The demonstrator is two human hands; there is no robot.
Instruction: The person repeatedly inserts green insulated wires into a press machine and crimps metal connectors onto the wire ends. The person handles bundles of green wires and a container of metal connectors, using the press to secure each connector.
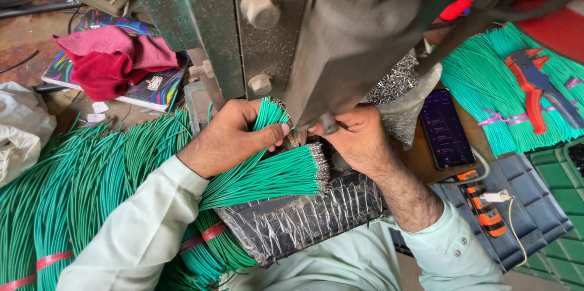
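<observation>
The left hand (234, 136) is closed around a bundle of green wires (267, 172), whose metal-tipped ends fan out over a foil-wrapped block (298, 218). The right hand (353, 136) pinches something small under the green press machine (274, 29); what it holds is hidden. A smartphone (446, 128) lies nearby.

The brown workbench (426, 160) carries a dark phone (447, 128) right of centre, green wire bundles (493, 78) at upper right, and a colourful book (152, 87) at upper left.
</observation>
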